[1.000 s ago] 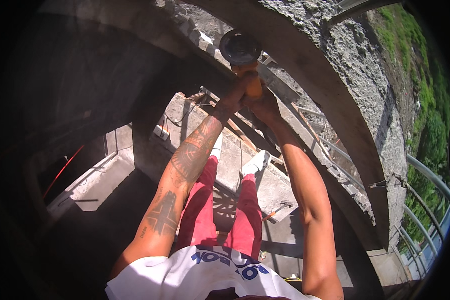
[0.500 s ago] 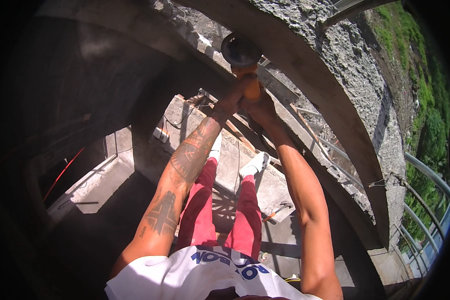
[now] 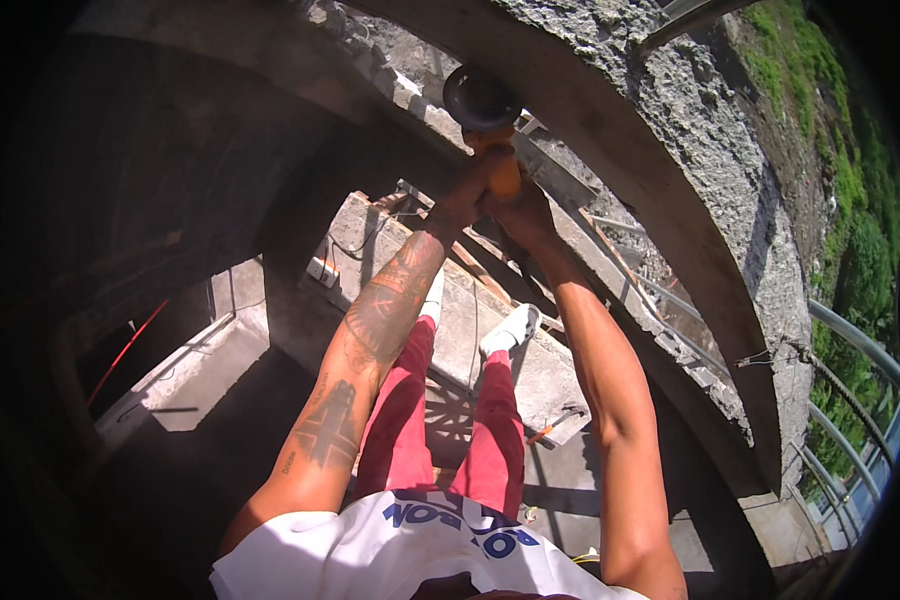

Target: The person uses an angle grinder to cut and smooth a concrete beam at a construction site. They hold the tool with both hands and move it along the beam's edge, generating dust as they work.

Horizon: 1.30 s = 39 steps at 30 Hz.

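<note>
Being held out at near full reach, an orange power tool (image 3: 505,180) w/ a round black head (image 3: 482,98) is clamped in both hands, which are kept close tog. at upper ctr. Its body is wrapped by the L hand (image 3: 473,185) on one side; its lower end is gripped by the R hand (image 3: 522,216), partly in shadow, so exact finger placement can't be told. The black head is pointed away from the body, up at the edge of a curved concrete beam (image 3: 660,165); whether the beam is touched can't be told. The beam's outer face (image 3: 735,200) is left rough & sunlit. Below the hands, a pale concrete slab (image 3: 450,300) is stood on in white footwear (image 3: 511,330), w/ red trousers (image 3: 492,430) & a white shirt (image 3: 320,555) worn. Wood strips (image 3: 482,272) are seen along the slab's far side, & a small white box (image 3: 322,271) is set at its L end. Far L, a thin red line (image 3: 128,352) is seen in an opening, nr a sunlit ledge (image 3: 210,375). At R, curved metal rails (image 3: 860,345) are backed by green plants (image 3: 865,260). Most of the L side is lost in deep shade.
</note>
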Each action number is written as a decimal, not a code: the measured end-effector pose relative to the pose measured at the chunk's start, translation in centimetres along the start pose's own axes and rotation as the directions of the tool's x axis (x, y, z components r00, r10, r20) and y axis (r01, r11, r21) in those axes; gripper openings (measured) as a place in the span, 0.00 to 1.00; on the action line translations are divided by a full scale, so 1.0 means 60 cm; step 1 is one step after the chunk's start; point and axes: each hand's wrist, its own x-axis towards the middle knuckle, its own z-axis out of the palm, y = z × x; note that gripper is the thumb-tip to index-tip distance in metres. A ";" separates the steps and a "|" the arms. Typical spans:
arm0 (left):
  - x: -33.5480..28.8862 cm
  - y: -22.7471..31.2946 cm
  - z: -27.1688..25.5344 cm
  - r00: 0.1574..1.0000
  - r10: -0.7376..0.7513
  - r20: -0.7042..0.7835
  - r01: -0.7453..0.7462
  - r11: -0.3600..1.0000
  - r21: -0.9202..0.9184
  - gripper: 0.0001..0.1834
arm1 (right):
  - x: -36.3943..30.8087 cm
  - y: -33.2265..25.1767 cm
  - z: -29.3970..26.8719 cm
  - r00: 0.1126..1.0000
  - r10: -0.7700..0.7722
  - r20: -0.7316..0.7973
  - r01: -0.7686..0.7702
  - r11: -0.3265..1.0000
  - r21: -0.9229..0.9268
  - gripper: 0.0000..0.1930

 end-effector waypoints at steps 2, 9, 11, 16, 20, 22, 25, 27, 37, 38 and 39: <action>0.000 -0.003 0.002 1.000 -0.005 -0.017 0.005 1.000 -0.013 0.16 | 0.000 0.003 -0.003 1.000 -0.027 -0.002 0.027 1.000 -0.002 0.37; -0.011 -0.018 0.008 1.000 -0.020 0.002 0.020 1.000 0.021 0.19 | -0.017 -0.001 -0.017 0.998 0.029 0.051 -0.031 0.999 0.029 0.38; -0.018 -0.026 0.011 1.000 -0.014 -0.024 0.014 0.999 0.028 0.20 | -0.024 -0.002 -0.020 0.998 0.052 0.043 -0.053 0.999 0.006 0.37; -0.024 -0.033 0.020 0.999 -0.038 -0.031 0.039 0.999 0.035 0.22 | -0.030 0.002 -0.029 0.994 0.095 0.060 -0.092 0.995 -0.045 0.36; -0.029 -0.037 0.024 0.997 -0.038 -0.068 0.041 0.998 0.044 0.23 | -0.033 0.010 -0.029 0.998 0.048 0.049 -0.046 0.998 -0.037 0.37; -0.027 -0.038 0.023 0.998 -0.040 -0.058 0.042 0.999 0.031 0.23 | -0.031 0.013 -0.029 0.998 0.039 0.044 -0.038 0.999 -0.018 0.37; -0.020 -0.038 0.017 0.997 -0.045 -0.059 0.047 0.998 0.035 0.22 | -0.028 0.017 -0.025 0.999 0.015 0.036 -0.015 1.000 0.003 0.38; -0.018 -0.039 0.012 0.998 -0.036 -0.049 0.038 0.999 0.021 0.22 | -0.025 0.018 -0.024 0.999 0.000 0.039 0.000 1.000 0.009 0.38; -0.018 -0.034 0.027 0.998 -0.003 -0.055 0.003 1.000 0.016 0.19 | -0.028 0.016 -0.034 0.998 0.014 0.055 -0.014 1.000 0.002 0.36; -0.020 -0.032 0.030 0.999 0.006 -0.043 -0.005 1.000 0.023 0.19 | -0.028 0.015 -0.033 0.999 -0.002 0.047 0.003 1.000 -0.009 0.36; -0.021 -0.030 0.032 0.999 0.006 -0.043 -0.004 0.999 0.032 0.19 | -0.027 0.015 -0.033 0.999 -0.008 0.041 0.009 1.000 -0.020 0.36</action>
